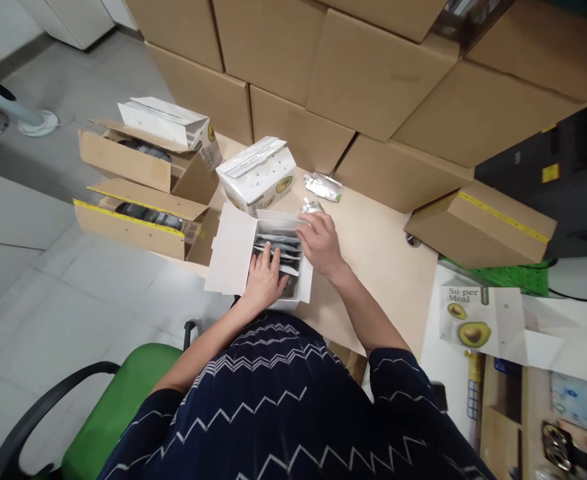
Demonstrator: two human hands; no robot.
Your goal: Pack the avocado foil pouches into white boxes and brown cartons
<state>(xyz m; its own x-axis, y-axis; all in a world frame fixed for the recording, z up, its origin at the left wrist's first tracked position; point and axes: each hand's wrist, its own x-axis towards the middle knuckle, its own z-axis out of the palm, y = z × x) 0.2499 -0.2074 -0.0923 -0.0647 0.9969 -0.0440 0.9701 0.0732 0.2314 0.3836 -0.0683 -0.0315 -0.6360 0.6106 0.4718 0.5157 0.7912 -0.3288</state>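
Note:
A white carton [303,287] stands open at the table's near edge, its wide flap [230,250] folded out to the left. Inside it, flat pouches [280,241] stand in a row. My left hand [264,280] lies over the pouches with its fingers spread, holding nothing. At the carton's back right corner my right hand [322,243] has its fingers bent over the rim, pinching the edge there; the fingertips are partly hidden. Just behind that hand sits a silver spouted pouch [312,207], with another silver pouch [323,187] lying farther back.
A closed white avocado-print carton [258,175] sits behind. On the left are two open brown boxes [128,227] with dark contents and another white carton [166,123]. Stacked brown boxes [293,53] wall the back. A brown box [483,227] leans right; a green chair [123,400] is left.

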